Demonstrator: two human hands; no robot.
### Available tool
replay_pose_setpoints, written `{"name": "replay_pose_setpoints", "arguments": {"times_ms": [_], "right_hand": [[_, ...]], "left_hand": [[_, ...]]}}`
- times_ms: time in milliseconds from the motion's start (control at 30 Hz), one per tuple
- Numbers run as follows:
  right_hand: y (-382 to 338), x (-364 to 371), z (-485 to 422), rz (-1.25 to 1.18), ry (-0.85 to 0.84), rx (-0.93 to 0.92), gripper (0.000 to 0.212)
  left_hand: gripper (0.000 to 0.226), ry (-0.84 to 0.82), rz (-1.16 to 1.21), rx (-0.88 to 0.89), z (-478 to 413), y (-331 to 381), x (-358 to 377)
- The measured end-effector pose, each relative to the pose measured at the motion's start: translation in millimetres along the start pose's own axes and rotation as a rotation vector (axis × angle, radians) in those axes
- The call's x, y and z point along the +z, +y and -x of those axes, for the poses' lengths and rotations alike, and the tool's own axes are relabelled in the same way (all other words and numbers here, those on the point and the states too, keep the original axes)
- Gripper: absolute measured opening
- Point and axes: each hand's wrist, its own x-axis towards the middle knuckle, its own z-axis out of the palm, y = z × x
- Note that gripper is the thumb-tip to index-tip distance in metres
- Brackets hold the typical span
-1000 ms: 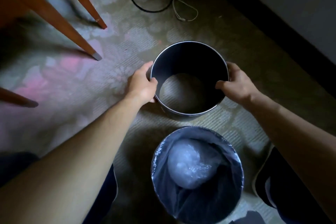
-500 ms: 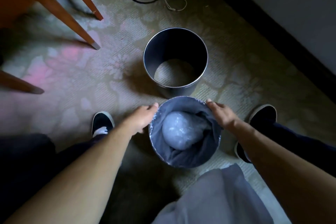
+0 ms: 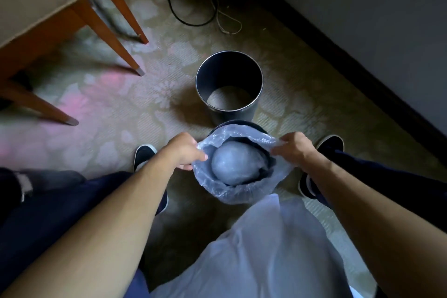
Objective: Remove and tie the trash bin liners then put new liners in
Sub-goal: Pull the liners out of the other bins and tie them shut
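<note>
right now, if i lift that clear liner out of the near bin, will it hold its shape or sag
Probably floppy: the liner is thin, crinkled film, folded inward where the left hand and right hand pinch its rim. Likely light, since it holds only one rounded bundle. The bundle should pull the bottom taut.

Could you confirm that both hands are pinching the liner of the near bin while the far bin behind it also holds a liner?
Not quite. In the head view the far bin holds no liner: its bare wall and bottom show. The left hand and right hand do pinch the liner of the near bin.
</note>
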Motion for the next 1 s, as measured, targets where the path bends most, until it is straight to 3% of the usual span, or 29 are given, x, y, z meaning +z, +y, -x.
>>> {"name": "replay_pose_setpoints", "arguments": {"times_ms": [100, 300, 400, 467, 600, 733, 833, 900, 1000], "right_hand": [[-1, -13, 23, 0.047, -0.105, -0.043, 0.029], [7, -35, 80, -0.199, 0.014, -0.209, 0.027], [16, -41, 98, -0.335, -0.02, -0.2, 0.012], [20, -44, 106, -0.265, 0.02, -0.223, 0.012], [14, -54, 122, -0.335, 0.118, -0.227, 0.041], [4, -70, 140, -0.532, 0.141, -0.267, 0.035], [6, -90, 153, -0.336, 0.327, -0.319, 0.044], [8, -106, 168, -0.287, 0.464, -0.268, 0.033], [5, -127, 195, -0.279, 0.524, -0.096, 0.026]], "left_hand": [[0.031, 0.02, -0.129, 0.083, 24, -1, -6], [0.043, 0.081, -0.079, 0.231, 71, -7, -15], [0.018, 0.127, 0.016, 0.25, 95, -7, -21], [0.007, 0.227, 0.068, 0.253, 106, -11, -25], [0.019, 0.576, -0.041, 0.273, 131, -22, -44], [0.013, 0.785, -0.098, 0.222, 159, -24, -65], [0.017, 0.78, -0.085, 0.162, 179, -21, -79], [0.021, 0.677, 0.124, 0.103, 192, -19, -88], [0.034, 0.475, 0.489, 0.112, 217, -17, -101]]}}
